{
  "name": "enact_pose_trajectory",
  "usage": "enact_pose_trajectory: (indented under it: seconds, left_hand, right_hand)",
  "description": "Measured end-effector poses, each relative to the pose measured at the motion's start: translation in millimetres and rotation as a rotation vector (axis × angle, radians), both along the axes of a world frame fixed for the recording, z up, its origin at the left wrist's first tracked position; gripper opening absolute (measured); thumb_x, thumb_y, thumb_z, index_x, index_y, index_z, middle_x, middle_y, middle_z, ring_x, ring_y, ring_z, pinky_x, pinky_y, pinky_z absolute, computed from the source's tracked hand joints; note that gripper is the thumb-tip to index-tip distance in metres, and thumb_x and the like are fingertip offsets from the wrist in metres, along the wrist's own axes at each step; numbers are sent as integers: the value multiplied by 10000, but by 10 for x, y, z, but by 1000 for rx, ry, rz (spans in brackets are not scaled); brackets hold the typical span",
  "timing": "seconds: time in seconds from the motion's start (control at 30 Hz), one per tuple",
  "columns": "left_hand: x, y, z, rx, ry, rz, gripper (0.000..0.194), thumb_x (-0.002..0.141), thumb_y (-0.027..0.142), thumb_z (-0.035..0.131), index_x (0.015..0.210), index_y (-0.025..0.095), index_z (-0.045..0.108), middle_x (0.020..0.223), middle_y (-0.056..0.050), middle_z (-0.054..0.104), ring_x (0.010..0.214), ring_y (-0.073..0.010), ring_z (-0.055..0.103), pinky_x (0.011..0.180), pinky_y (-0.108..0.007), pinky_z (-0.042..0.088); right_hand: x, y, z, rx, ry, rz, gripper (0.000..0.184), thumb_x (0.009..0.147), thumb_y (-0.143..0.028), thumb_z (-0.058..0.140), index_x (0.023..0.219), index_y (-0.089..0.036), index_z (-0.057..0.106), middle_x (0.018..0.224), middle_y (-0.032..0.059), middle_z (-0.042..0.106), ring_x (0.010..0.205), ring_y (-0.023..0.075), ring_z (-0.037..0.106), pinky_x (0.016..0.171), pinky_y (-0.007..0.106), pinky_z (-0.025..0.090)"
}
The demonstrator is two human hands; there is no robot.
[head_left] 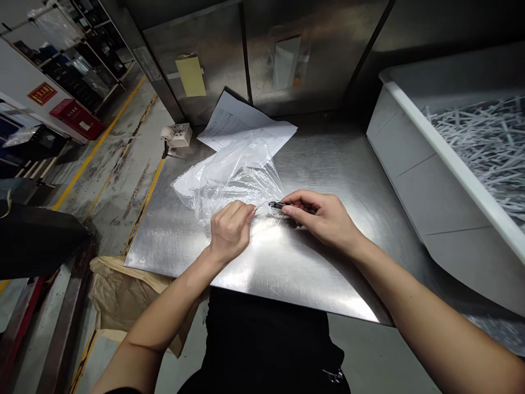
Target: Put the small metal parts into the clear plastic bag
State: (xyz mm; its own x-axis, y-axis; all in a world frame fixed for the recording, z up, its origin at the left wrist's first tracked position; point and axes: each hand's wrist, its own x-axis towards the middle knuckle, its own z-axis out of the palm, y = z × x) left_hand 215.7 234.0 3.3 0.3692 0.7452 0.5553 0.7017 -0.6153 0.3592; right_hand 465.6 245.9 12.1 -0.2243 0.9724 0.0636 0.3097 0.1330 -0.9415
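The left hand is curled almost into a fist, thumb and forefinger pinching a thin pale strip. At two o'clock from it, the right hand, fingers partly bent, pinches a small dark piece (I cannot tell what) at the strip's far end. Crumpled clear plastic lies on the metal surface at eleven o'clock from the hands, printed sheets beyond. A white bin stands between two and three o'clock.

Brushed-metal tabletop is gleaming; crinkled clear plastic film is glinting; paper sheet is looking matt; black tool is showing shine, possibly plastic.
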Motion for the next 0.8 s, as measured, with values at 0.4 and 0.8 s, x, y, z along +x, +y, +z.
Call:
enact_pose_trajectory:
  seconds: [0.4,0.8]
  left_hand:
    - [-6,1,-28,-17,57,37,211,1087,216,505,1006,192,698,840,-31,701,770,-160,640,691,-308,429]
    - [0,-3,-15,13,35,48,218,1080,200,513,952,187,689,820,-22,683,750,-148,609,673,-312,410]
  right_hand:
    - [-29,-13,36,-44,30,-28,307,941,-500,758,974,-197,799,757,38,706,636,185,561,583,328,416]
    - [-11,-52,130,-32,64,50,289,943,-495,785,1032,-220,803,756,34,713,672,200,622,632,335,475]
